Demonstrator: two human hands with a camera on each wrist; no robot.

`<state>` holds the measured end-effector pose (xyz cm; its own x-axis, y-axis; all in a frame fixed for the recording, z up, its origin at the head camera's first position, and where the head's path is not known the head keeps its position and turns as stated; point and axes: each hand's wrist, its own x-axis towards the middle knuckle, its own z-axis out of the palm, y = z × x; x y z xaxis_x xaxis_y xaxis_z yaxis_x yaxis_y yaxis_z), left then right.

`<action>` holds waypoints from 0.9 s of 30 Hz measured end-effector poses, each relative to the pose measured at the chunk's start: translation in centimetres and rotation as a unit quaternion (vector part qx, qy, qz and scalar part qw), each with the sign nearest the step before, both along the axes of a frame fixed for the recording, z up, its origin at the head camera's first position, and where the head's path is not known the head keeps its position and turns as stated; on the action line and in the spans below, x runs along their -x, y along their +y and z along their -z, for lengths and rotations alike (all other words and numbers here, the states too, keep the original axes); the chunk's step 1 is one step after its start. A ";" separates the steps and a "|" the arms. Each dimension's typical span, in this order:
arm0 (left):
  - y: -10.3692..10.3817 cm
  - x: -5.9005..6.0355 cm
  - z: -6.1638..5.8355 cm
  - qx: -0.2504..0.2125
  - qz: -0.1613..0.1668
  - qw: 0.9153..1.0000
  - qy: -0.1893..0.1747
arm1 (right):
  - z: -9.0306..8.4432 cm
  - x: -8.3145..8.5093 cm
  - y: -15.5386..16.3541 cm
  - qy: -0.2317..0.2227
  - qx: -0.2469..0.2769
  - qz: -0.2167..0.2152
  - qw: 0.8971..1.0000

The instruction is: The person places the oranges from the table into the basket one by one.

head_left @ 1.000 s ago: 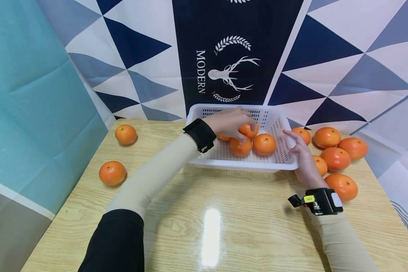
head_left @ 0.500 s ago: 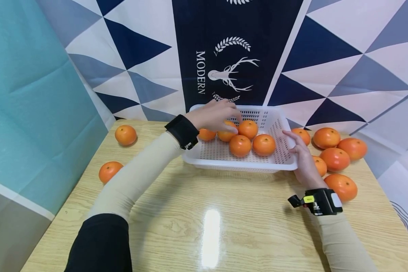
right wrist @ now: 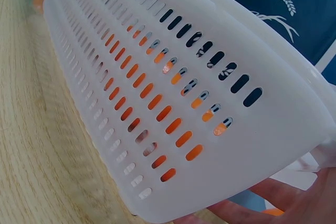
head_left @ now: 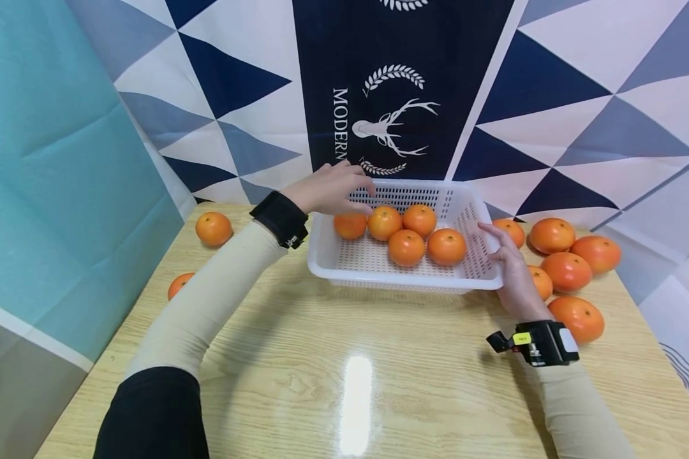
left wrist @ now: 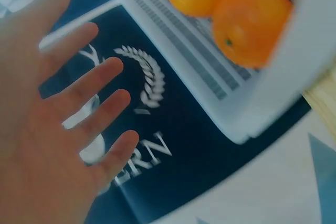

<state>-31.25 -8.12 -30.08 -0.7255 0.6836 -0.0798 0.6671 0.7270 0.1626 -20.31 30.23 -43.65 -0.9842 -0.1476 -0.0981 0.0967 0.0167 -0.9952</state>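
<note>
A white perforated plastic basket [head_left: 399, 280] stands at the back of the table with several oranges [head_left: 406, 248] inside. Above its left end is my left hand [head_left: 330, 188], fingers spread and holding nothing. Near the thumb lies the leftmost orange [head_left: 350, 225] in the basket. The left wrist view shows the bare palm [left wrist: 42, 156] apart from the basket's corner [left wrist: 236, 124]. My right hand [head_left: 517, 274] grips the basket's right rim. In the right wrist view, some fingers [right wrist: 278, 195] show below the basket's end, partly hidden by its wall [right wrist: 210, 145].
Several more orange fruits [head_left: 566, 271], some redder, lie right of the basket beside my right hand. At the table's left are one orange [head_left: 214, 229] and another [head_left: 179, 285] partly behind my left sleeve [head_left: 207, 306]. A patterned cloth [head_left: 252, 95] hangs behind the basket.
My left hand has moved left from over the middle oranges to the basket's left end, uncovering the oranges. Its forearm now covers more of the near left orange. The right hand stays at the rim.
</note>
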 end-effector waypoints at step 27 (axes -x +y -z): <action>-14.0 2.1 0.8 -0.005 -0.137 0.990 -0.035 | -0.1 0.2 -0.4 -0.012 0.006 0.008 1.000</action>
<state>-33.35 -22.10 -30.92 -0.8767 0.4628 -0.1311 0.4317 0.8773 0.2098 -20.52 29.86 -43.59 -0.9837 -0.1332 -0.1209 0.1215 0.0035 -0.9926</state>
